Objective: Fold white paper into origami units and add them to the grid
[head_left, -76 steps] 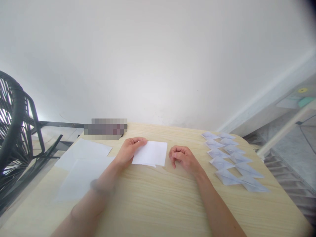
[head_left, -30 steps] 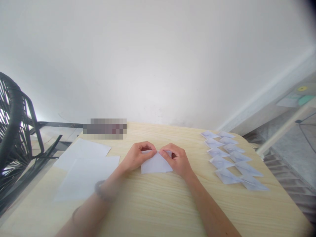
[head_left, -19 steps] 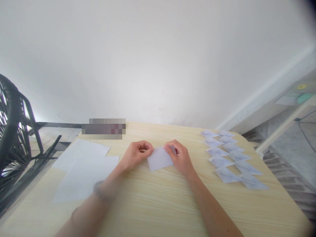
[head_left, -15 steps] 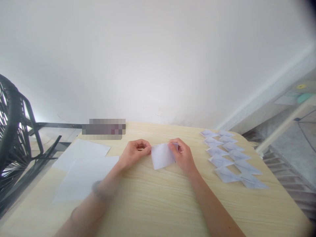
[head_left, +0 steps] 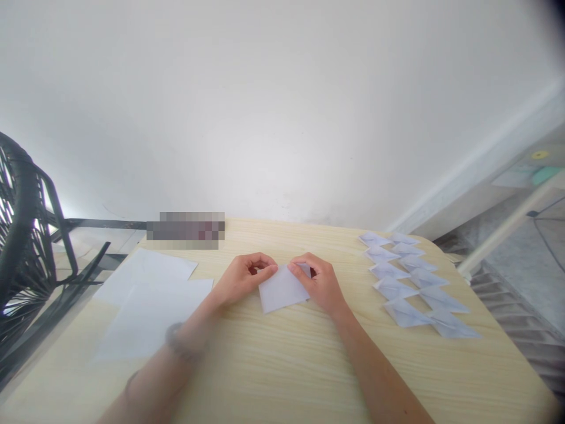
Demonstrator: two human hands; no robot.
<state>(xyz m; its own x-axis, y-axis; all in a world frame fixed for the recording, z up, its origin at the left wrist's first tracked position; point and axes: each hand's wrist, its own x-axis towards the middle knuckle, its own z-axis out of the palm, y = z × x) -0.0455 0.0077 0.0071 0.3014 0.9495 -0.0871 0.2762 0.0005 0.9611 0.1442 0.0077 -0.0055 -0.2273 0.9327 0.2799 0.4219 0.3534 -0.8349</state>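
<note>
Between my hands is a small folded piece of white paper, roughly square and slightly tilted, held just over the table's middle. My left hand pinches its upper edge between thumb and fingers. On the upper right part of the paper, my right hand grips with the thumb on the near face and the fingers behind. Both thumb tips sit close together along the top edge. The far side of the paper is hidden from me.
Two columns of folded white paper pieces lie on the table's right side. Flat white sheets overlap at the left. A pixelated object stands at the back left. A black woven chair is beyond the left edge; a wall rises behind.
The folded paper has shifted left and a little nearer to me. My left hand has moved from its side corner onto the top edge, and my right hand has slid closer to it.
</note>
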